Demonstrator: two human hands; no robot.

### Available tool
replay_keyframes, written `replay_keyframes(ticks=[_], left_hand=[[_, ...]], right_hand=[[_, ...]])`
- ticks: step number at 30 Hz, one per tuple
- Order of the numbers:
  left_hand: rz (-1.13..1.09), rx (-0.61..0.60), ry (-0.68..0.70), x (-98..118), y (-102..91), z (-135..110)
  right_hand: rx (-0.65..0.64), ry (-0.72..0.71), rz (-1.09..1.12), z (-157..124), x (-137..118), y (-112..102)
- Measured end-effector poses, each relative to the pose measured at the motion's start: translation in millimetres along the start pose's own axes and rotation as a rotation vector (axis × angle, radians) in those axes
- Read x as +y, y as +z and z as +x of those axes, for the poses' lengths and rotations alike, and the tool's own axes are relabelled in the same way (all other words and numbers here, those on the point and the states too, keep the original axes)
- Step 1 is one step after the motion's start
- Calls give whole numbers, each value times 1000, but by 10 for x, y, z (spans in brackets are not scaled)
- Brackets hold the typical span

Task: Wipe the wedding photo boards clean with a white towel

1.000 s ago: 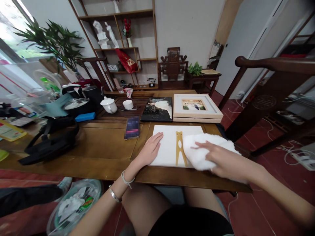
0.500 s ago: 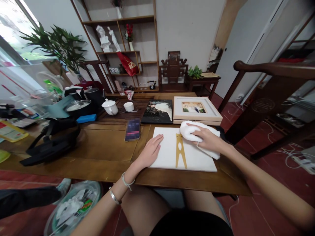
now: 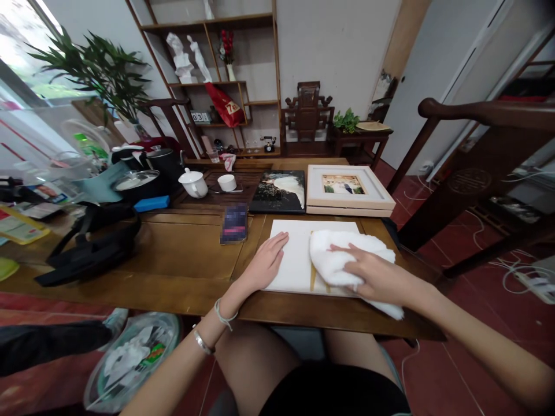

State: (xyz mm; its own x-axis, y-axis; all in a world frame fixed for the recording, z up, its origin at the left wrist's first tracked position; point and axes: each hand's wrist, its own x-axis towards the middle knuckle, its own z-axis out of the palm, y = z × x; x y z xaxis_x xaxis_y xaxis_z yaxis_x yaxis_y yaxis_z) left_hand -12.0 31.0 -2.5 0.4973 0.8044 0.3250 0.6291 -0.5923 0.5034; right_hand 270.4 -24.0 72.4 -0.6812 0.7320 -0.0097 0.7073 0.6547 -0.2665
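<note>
A flat white board lies on the wooden table in front of me. My left hand rests flat on its left edge, fingers stretched out. In my right hand is a bunched white towel, pressed onto the board's right half. The towel's loose end hangs over the board's front right corner. A gold A-shaped strip on the board is mostly hidden under the towel; only its lower legs and a bit of its top show.
Behind the board are a dark photo panel and a pale picture frame. A phone, white lidded cup, blue block and black bag lie leftward. A wooden chair stands right, a waste bin below left.
My right hand has moved the towel toward me and slightly left, from the top of the gold strip down over most of it. My left hand stays on the board's left edge.
</note>
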Motion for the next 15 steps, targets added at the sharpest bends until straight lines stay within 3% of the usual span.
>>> replay_keyframes(ticks=[3,6,8,13,15], left_hand=[[-4,-6,3,-5,1,1],[-11,4,13,-17,7,2],[-10,4,10,-23,11,2],[1,-2,1,-21,13,0],[1,5,6,-18,13,-1]], right_hand=[[86,9,-64,220,204,14],[109,7,-115,378,253,36],[89,-9,-132,385,172,64],[0,-275,-30,128,-194,180],[-6,-309,10,46,-273,203]])
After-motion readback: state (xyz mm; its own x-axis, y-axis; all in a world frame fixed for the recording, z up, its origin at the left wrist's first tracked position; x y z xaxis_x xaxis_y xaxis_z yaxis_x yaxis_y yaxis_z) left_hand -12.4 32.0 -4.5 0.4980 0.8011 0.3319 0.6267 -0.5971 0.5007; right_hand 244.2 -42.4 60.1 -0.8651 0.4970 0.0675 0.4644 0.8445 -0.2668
